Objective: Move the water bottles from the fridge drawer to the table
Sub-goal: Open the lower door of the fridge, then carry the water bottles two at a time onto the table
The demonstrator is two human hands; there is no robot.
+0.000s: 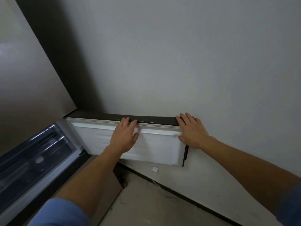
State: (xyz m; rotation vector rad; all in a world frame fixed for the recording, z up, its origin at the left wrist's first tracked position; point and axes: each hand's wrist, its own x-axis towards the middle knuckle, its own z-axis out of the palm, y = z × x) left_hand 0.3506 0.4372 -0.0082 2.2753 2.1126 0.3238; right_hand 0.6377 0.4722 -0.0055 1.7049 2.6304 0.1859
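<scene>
The fridge drawer (40,154) stands pulled out at the lower left, its inside blurred, with clear bins and a pale round shape I cannot identify. No water bottle is clearly visible. The drawer's front panel (156,149) shows its white inner face and dark top edge. My left hand (125,136) grips that top edge near the middle, fingers over the dark rim, thumb on the white face. My right hand (192,131) holds the right corner of the same edge in the same way. No table is in view.
A grey wall (179,62) runs close behind the drawer front. The tall beige fridge door (24,79) fills the upper left. Below lies a pale floor (146,201) with a dark skirting, a thin white cable (160,186) and a small white plug (154,169).
</scene>
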